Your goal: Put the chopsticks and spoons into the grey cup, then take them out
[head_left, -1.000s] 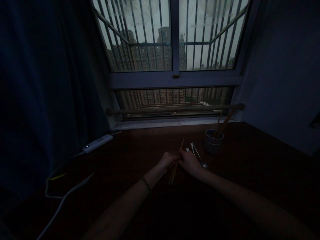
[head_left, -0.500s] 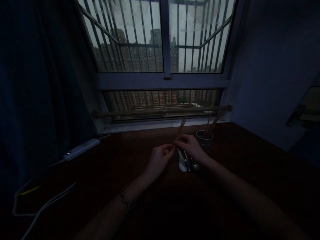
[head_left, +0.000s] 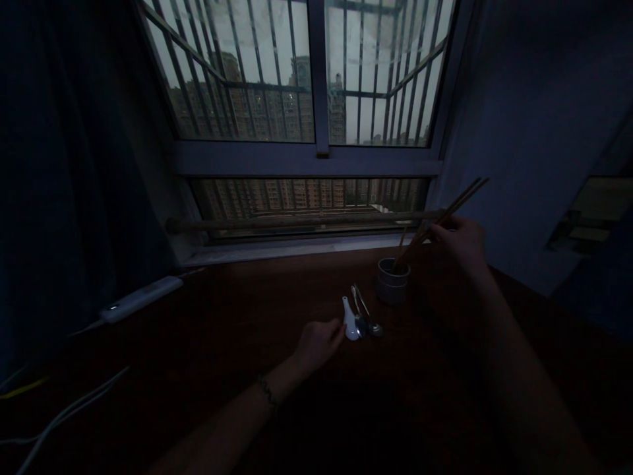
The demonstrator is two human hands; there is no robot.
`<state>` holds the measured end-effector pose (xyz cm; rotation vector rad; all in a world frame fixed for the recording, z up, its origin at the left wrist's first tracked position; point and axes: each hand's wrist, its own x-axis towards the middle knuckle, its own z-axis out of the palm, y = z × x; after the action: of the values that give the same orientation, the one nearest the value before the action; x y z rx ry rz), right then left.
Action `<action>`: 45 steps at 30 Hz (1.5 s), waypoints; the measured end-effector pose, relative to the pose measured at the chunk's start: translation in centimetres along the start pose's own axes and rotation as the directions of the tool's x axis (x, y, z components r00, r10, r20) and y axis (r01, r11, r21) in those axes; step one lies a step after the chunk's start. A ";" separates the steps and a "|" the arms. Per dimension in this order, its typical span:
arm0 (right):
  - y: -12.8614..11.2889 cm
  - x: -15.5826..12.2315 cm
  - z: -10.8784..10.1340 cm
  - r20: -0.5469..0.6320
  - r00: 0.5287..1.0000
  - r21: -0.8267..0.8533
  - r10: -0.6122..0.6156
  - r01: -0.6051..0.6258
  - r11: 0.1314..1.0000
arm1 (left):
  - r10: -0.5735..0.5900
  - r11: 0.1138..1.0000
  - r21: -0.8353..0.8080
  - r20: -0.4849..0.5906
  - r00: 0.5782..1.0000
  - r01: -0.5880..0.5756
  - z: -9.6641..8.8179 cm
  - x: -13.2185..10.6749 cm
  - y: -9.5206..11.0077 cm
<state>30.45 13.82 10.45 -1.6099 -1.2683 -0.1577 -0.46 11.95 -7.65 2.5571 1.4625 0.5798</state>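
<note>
Far right on the table, our right grip pinches the chopsticks, tips in the cup; we advise holding them bunched. Left grip slack, empty, beside the spoon.

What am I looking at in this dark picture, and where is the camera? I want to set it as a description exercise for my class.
There is no machine here. A person wears one camera on the head, looking forward and down, so the two bare arms reaching in from below are the person's own. The right hand holds a pair of chopsticks, slanted, with their lower tips in a small round cup. The left hand rests on the dark wooden table beside a white spoon; it is too dark to tell whether it touches. Metal spoons lie next to the white one. Far left lies a white power strip, under a barred window.
</note>
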 end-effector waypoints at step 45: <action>2.3 0.1 2.5 0.414 0.907 -0.327 0.075 0.071 0.942 | 0.241 0.966 0.081 0.039 0.970 -0.244 0.4 -0.9 0.5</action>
<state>31.09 15.97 7.95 -2.0147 -1.6380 -0.0210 -0.36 10.92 -8.10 2.8224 1.1975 0.5172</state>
